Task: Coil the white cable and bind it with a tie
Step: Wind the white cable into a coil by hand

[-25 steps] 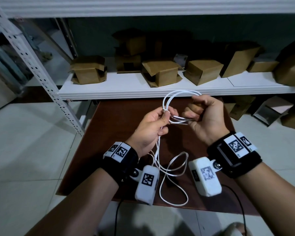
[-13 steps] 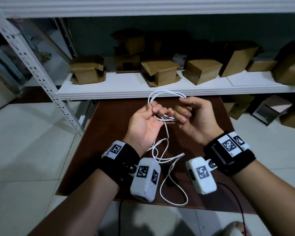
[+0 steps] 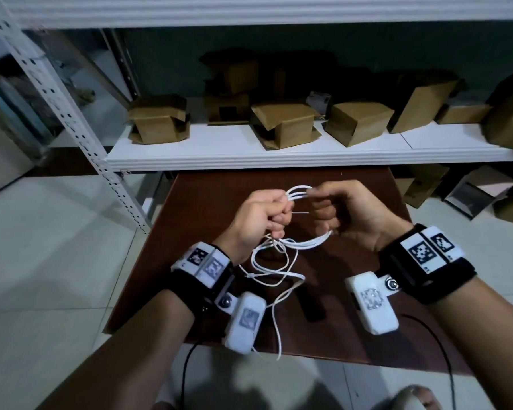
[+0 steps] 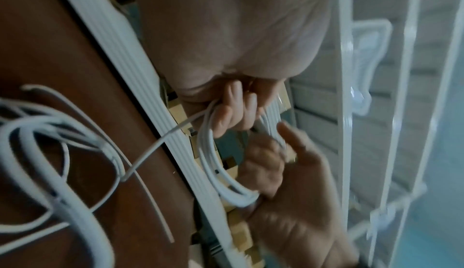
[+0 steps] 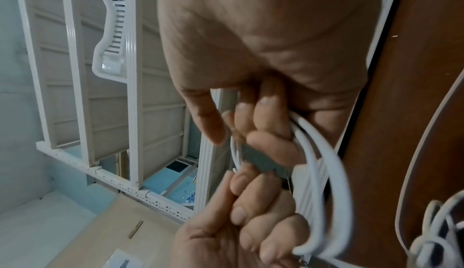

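Note:
The white cable [image 3: 299, 193] is gathered into several loops stretched sideways between my two fists above the brown table [image 3: 202, 232]. My left hand [image 3: 267, 220] grips the loops' left end, fingers curled round the strands [image 4: 213, 153]. My right hand [image 3: 326, 214] grips the right end, with the strands passing under its curled fingers [image 5: 266, 121]. The cable's loose tail [image 3: 274, 273] hangs tangled below the hands and trails toward the table's near edge. A thin straight strand [image 3: 301, 212] shows between the fists; I cannot tell whether it is a tie.
A white shelf [image 3: 279, 155] with several cardboard boxes [image 3: 282, 125] runs just behind the table. A perforated metal upright [image 3: 71, 122] slants at the left. More boxes [image 3: 474, 190] sit on the floor at right. A dark flat object [image 3: 311, 306] lies on the table under the hands.
The loop that stood up above the hands now lies sideways between them. Both hands have curled into fists round the coil and moved slightly apart.

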Available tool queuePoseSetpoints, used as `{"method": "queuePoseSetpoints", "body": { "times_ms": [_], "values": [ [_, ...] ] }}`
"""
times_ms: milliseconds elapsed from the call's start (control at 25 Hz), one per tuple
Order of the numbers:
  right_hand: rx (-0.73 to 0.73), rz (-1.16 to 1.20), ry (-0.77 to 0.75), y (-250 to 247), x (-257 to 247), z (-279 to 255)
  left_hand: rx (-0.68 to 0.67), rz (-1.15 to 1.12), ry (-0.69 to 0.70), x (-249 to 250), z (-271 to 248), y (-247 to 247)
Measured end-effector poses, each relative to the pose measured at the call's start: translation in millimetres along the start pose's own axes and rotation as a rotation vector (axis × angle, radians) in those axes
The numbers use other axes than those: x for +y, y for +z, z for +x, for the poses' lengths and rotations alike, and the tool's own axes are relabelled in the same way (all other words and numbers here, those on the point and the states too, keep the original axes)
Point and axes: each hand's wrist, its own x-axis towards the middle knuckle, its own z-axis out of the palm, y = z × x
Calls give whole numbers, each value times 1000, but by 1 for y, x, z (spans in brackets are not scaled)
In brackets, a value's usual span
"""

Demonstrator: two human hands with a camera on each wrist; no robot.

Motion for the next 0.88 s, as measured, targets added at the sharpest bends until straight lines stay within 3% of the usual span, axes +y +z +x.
{"method": "queuePoseSetpoints", "body": {
  "times_ms": [120,320,440,600,720,880],
  "values": [
    [78,30,-40,5,-4,0,20,-54,14,11,-1,-12],
    [138,18,-34,13,6,1,86,156,42,-1,0,-5],
    [106,-151,13,10,2,-3,44,259,82,-6,2,-3],
    [176,-390,2,7,5,-1,-31,371,106,-14,4,-2],
    [104,-558,84,7,12,5,-50,482,119,-18,4,-1],
    [69,-583,60,9,18,5,-80,701,123,-15,2,4]
  ]
}}
